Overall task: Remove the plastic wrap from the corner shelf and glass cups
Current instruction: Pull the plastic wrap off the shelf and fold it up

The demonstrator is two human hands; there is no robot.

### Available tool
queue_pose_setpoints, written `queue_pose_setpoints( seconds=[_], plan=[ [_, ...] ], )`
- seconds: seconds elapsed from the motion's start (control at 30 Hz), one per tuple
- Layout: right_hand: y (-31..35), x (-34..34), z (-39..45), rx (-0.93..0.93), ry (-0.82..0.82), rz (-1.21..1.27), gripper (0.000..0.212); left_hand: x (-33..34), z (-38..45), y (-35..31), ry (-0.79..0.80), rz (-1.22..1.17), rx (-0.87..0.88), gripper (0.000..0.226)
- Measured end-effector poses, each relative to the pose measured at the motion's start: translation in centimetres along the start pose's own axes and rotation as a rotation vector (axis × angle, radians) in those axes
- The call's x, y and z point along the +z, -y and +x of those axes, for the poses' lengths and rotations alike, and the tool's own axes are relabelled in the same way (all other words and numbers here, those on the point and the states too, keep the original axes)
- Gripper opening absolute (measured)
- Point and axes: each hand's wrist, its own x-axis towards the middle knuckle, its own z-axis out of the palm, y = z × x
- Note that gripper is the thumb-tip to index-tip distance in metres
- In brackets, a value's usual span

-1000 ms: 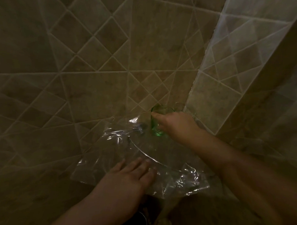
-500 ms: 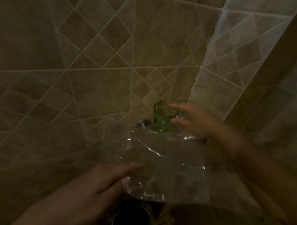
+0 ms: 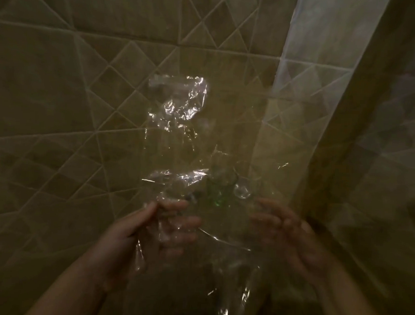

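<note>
two hands now hold the plastic wrap (image 3: 178,141) up in front of the tiled wall (image 3: 61,103); a second ago it lay draped over the corner shelf. the left hand (image 3: 148,231) pinches its left edge, thumb near, fingers behind. the right hand (image 3: 291,234) is half open at the right edge, grip unclear. a green glass cup (image 3: 215,193) shows blurred through the wrap.

Plastic wrap (image 3: 179,137) before green cup (image 3: 215,193); wall (image 3: 61,103) behind.

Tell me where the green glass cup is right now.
Head view, centre: the green glass cup sits in the tiled corner behind the lifted plastic wrap, between the left hand and right hand.
</note>
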Motion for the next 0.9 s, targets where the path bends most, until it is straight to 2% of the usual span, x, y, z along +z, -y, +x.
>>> queue_pose_setpoints(
  seconds=[0.07,0.1,0.2,0.3,0.47,0.57,0.67,0.77,0.9],
  plan=[
    [-0.4,0.4,-0.7,-0.033,-0.093,-0.032,0.036,0.9,0.6,0.7,-0.175,0.132,0.032,0.036],
    [-0.2,0.6,-0.9,-0.031,-0.158,-0.05,0.024,1.4,0.8,1.2,-0.245,0.2,0.032,0.034],
    [0.1,-0.1,-1.7,-0.036,-0.262,-0.046,0.01,1.4,1.3,2.7,-0.416,0.337,0.116,0.027],
    [0.4,-0.8,-2.7,-0.006,-0.298,-0.05,0.007,1.7,1.4,3.8,-0.554,0.369,0.157,0.031],
    [0.3,-1.8,-4.9,-0.008,-0.345,-0.002,0.023,2.9,0.8,6.0,-0.692,0.42,0.159,0.018],
    [0.3,-2.6,-6.4,-0.083,-0.411,-0.077,0.018,4.2,0.1,7.2,-0.69,0.526,0.181,0.018],
    [0.0,-3.8,-7.9,-0.189,-0.458,-0.166,0.054,5.1,-0.9,7.8,-0.719,0.612,0.273,0.03],
    [0.0,-4.4,-9.8,-0.242,-0.405,-0.291,0.06,6.0,-2.1,8.5,-0.688,0.663,0.324,0.047],
    [0.2,-4.5,-11.9,-0.259,-0.338,-0.412,0.062,7.5,-4.1,8.8,-0.699,0.809,0.32,0.039]
  ],
)
